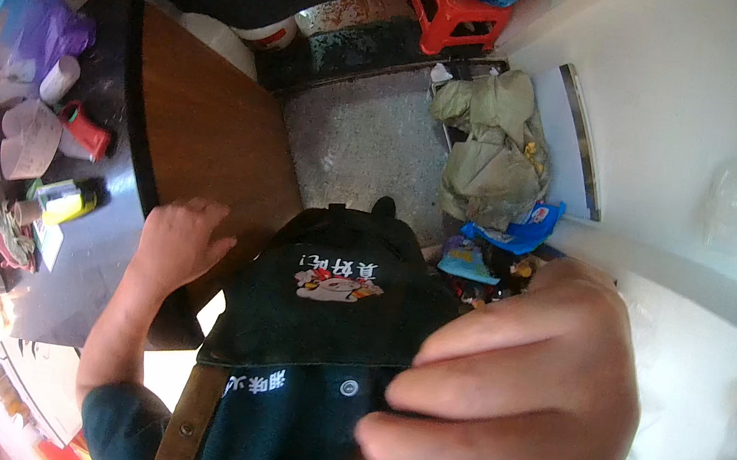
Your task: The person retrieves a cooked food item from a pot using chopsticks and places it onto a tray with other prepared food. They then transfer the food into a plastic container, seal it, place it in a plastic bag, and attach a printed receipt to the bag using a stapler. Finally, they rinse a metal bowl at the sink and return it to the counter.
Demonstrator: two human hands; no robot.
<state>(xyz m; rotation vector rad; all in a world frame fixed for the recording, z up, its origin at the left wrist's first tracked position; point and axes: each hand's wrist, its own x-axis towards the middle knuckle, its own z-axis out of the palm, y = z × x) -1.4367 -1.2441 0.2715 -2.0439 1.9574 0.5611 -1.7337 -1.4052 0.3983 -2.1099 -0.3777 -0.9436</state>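
My left hand (180, 242) is by the black edge of a counter with a brown wood panel (211, 123). Its thumb stands apart from the fingers, and I see nothing in it; whether it touches the edge I cannot tell. Large and close to the camera, my right hand (516, 394) is raised in front of my body with its fingers curled. Its palm is hidden, so I cannot tell if it holds anything. Between both hands is the black apron (330, 326) I wear, with a cartoon print and writing.
On the counter's black top (93, 257) lie a red object (85, 131), a white cylinder (60, 80) and a purple plastic bag (54, 31). An olive plastic bag (487, 177) and blue wrappers (522, 230) lie by the white wall. A red plastic stool (455, 18) stands farther off.
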